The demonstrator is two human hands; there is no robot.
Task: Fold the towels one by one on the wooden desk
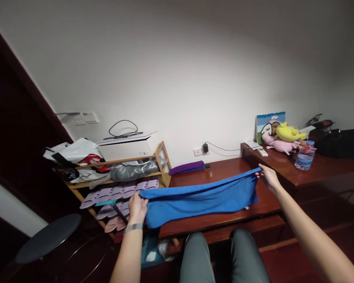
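A blue cloth (200, 202), folded over along its top edge, is stretched between my two hands above the reddish-brown desk (221, 173). My left hand (137, 206) pinches its left upper corner, out past the desk's left end. At the opposite corner, my right hand (268, 177) grips the cloth between thumb and fingers. The cloth's lower part hangs loosely and hides much of the desk top. Near the wall lies a folded purple and blue cloth (187, 168). A small white bit of something shows under the cloth's right end.
To the left, a wooden rack (162, 173) carries lilac slippers (118, 192), a white box (125, 147) and bags. A round dark stool (48, 237) stands beside it. The raised desk part at right holds a water bottle (305, 157), plush toys (287, 131) and a picture (270, 124).
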